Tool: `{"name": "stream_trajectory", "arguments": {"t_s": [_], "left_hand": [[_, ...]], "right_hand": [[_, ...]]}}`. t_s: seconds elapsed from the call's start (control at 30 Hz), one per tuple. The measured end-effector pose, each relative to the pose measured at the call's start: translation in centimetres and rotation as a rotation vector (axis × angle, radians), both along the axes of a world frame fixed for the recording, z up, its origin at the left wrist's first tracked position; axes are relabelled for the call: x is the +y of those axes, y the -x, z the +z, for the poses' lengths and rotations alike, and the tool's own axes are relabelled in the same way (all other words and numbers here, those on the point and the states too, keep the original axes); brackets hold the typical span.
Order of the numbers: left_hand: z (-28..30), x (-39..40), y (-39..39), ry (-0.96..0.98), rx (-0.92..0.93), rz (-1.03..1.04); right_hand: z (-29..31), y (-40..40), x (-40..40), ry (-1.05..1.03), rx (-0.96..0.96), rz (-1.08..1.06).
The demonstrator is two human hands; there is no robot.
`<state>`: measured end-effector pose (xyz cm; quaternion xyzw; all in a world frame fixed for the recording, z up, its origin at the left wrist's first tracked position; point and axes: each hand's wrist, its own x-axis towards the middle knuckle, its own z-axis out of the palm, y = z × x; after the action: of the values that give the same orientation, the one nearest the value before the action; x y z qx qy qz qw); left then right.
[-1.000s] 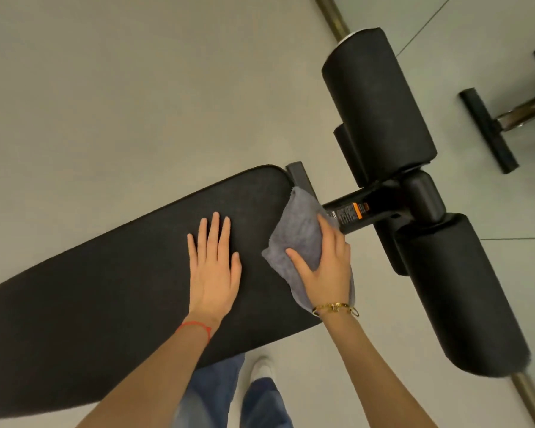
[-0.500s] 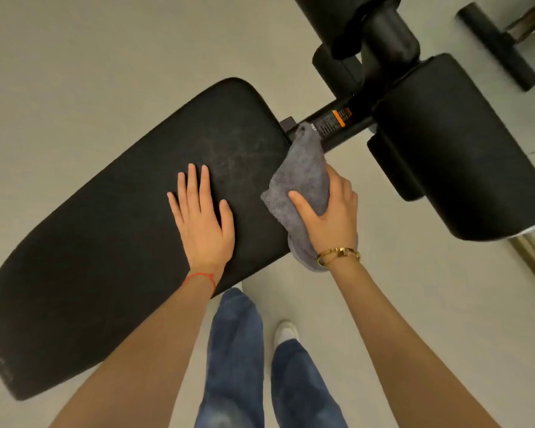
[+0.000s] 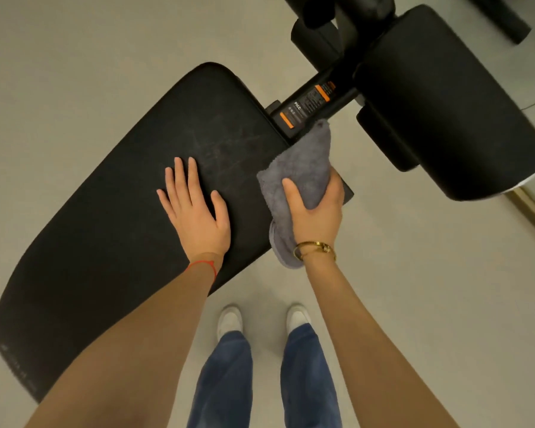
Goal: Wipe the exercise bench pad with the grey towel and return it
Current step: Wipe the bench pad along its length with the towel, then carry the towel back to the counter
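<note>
- Floor (image 3: pixel 74 72): one pale grey surface under everything in view.
- Bench pad (image 3: pixel 121 211): one long black pad, running from the near left to the far centre; faint scuff marks show on its far half.
- Foam rollers: one large black roller (image 3: pixel 445 103) at the far right, with parts of others cut off by the top edge, so the full count cannot be told.
- Frame bar (image 3: pixel 309 108): one black bar joining pad and rollers, bearing a label with two orange stripes.
- Legs in blue jeans (image 3: pixel 226 375): two, with two white shoes (image 3: pixel 230 319), near centre.
- Left hand (image 3: pixel 198 211): one, flat on the pad, fingers straight and slightly apart.
- Right hand (image 3: pixel 317 211): one, fingers and thumb clamped round the towel.
- Grey towel (image 3: pixel 303 162): one, bunched, at the pad's right edge, its far tip touching the frame bar.
- Wrist bands: one gold bracelet (image 3: pixel 314 250) on the right wrist, one red string (image 3: pixel 203 265) on the left.
</note>
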<state>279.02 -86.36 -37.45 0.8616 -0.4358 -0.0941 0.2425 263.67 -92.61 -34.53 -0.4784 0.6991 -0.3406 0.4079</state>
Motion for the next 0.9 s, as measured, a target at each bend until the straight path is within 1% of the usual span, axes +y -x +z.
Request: {"name": "stream_trajectory", "arguments": {"t_s": [0.1, 0.17, 0.23, 0.3, 0.4, 0.47, 0.57, 0.63, 0.7, 0.77, 0.83, 0.9], "left_hand": [[0.2, 0.0, 0.0, -0.046, 0.016, -0.022], [0.7, 0.1, -0.4, -0.083, 0.025, -0.057], [1.4, 0.5, -1.1, -0.142, 0.035, -0.119], [2.7, 1.3, -2.2, -0.190, 0.055, -0.191], [6.2, 2.3, -4.1, -0.197, 0.096, -0.322], [9.2, 2.8, -5.2, -0.219, 0.110, -0.411], [14.5, 3.7, -6.2, -0.222, 0.107, -0.521], [17.9, 4.5, -6.4, -0.205, 0.126, -0.572], [21.1, 5.8, -6.2, -0.199, 0.177, -0.620], [23.8, 7.4, -5.8, -0.212, 0.257, -0.645], [25.5, 9.4, -5.2, -0.233, 0.344, -0.652], [26.3, 11.0, -4.3, -0.265, 0.430, -0.638]], "right_hand": [[0.2, -2.1, 1.7, -0.037, 0.053, -0.204], [0.9, -3.3, 1.9, -0.075, 0.086, -0.272], [1.7, -3.8, 1.7, -0.189, 0.127, -0.299], [3.1, -3.3, 1.8, -0.319, 0.180, -0.259], [6.3, -0.9, 2.7, -0.401, 0.288, -0.089], [9.3, 1.0, 3.7, -0.384, 0.328, 0.052], [15.1, 3.5, 6.3, -0.307, 0.340, 0.250], [18.9, 5.1, 8.5, -0.270, 0.369, 0.331], [22.2, 6.8, 11.3, -0.234, 0.399, 0.343], [25.2, 8.4, 14.3, -0.199, 0.432, 0.310], [27.1, 9.8, 18.0, -0.203, 0.453, 0.243], [28.2, 11.3, 21.6, -0.247, 0.429, 0.128]]}}
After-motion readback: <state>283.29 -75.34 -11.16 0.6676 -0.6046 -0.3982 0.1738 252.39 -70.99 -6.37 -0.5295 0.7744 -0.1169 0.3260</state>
